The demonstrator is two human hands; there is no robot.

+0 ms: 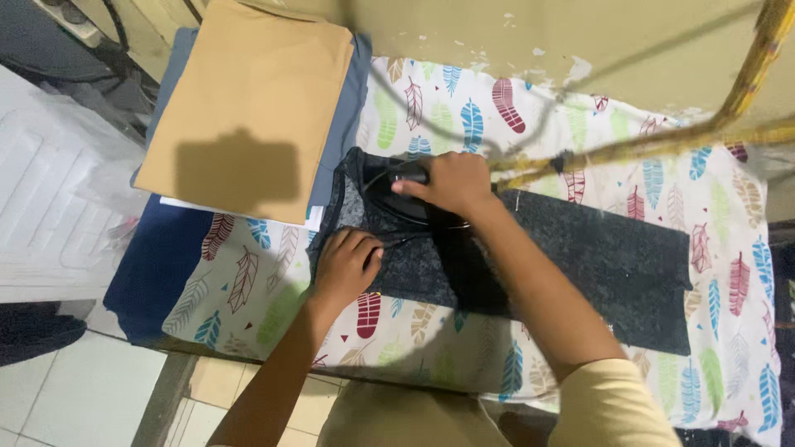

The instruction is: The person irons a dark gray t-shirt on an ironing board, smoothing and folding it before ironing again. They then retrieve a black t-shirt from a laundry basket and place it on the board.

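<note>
meanwhile right hand (445,184) fingers grasp the iron (397,192); left hand (346,263) rests loosely spread near the garment (596,265) edge.

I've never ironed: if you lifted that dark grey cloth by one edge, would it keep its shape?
Probably not. The grey cloth lies flat and thin on the feather-print cover, so it would likely droop. The left hand presses on its edge beside the iron, suggesting it slides easily. It looks light.
</note>
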